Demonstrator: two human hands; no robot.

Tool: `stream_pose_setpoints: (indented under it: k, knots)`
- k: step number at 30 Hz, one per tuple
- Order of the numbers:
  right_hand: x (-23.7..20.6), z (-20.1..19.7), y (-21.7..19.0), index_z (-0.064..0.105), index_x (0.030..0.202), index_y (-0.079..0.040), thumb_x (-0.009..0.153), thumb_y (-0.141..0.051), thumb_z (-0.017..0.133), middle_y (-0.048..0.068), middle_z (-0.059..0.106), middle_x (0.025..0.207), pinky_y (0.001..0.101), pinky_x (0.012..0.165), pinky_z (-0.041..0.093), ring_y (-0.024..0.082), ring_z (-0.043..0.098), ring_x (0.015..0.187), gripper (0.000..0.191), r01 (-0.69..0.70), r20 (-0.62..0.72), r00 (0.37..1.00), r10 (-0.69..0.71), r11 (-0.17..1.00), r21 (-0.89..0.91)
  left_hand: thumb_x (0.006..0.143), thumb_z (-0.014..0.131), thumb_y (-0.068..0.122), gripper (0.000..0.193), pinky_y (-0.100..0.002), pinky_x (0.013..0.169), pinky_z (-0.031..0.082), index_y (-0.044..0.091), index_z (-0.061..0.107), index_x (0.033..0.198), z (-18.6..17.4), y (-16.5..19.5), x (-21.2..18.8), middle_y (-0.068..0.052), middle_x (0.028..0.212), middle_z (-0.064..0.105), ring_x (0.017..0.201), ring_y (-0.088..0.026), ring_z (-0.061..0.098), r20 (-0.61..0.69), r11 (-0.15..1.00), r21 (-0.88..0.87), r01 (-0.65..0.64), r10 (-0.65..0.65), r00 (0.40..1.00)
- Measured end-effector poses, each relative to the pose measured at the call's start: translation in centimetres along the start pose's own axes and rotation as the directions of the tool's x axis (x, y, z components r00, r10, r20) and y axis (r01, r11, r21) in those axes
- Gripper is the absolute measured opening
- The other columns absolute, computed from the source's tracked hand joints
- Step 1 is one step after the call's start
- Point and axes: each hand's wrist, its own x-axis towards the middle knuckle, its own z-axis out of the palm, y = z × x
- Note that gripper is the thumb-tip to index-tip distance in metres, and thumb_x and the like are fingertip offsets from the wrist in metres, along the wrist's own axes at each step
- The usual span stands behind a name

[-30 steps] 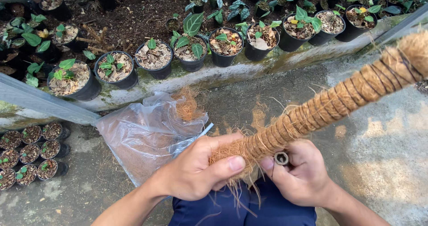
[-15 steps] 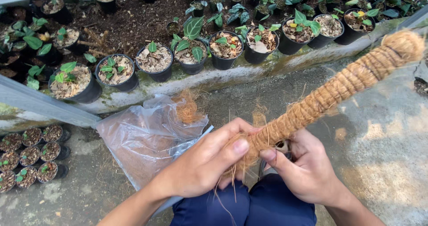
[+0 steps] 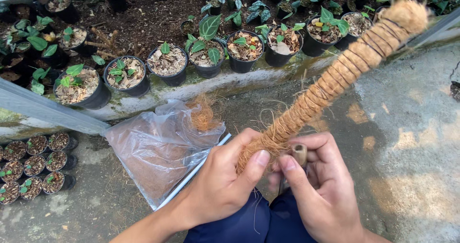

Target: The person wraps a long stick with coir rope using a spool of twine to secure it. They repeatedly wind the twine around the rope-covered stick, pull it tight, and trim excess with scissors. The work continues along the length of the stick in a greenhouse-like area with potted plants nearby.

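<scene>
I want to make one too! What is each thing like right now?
Fibre-wrapped pole: bound with string, bare pipe end showing.
Left hand: gripping the loose fibre at the pole's base.
Right hand: pinching the pipe end.
Plastic bag: open, lying on the ground.
Black pots: upright, planted.

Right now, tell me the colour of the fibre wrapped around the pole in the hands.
Golden brown coir on the pole, bound with thin dark thread; the head view shows it.

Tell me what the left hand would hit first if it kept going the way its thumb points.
The left hand has its thumb aimed right, so it would probably meet the right hand first, at the bare end of the fibre-wrapped pole; depth is unclear.
</scene>
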Motion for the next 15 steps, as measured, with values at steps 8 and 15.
stream_pose_setpoints:
  k: [8,15]
  knots:
    - [-0.3,-0.7,-0.4,0.049,0.113,0.000,0.091,0.009,0.067,0.006,0.064,0.099,0.0191,0.076,0.052,0.005,0.064,0.088,0.029,0.211,-0.037,0.973,-0.227,0.945,-0.250,0.101,0.067,0.028,0.036,-0.033,0.069,0.057,0.001,0.058,0.121,0.2,-0.1,-0.2,-0.013,0.085,0.072,0.078,-0.017,0.072,-0.057,0.979,0.178,-0.101,0.113,0.992]
    - [-1.5,0.2,-2.3,0.055,0.113,-0.001,0.088,0.006,0.071,0.004,0.068,0.100,0.0174,0.075,0.055,0.003,0.067,0.087,0.030,0.276,-0.103,0.935,-0.340,0.879,-0.389,0.101,0.064,0.019,0.032,-0.035,0.055,0.054,0.003,0.055,0.127,0.5,-0.8,-0.3,-0.012,0.077,0.074,0.063,-0.023,0.074,0.022,0.977,0.211,-0.015,0.011,1.000]
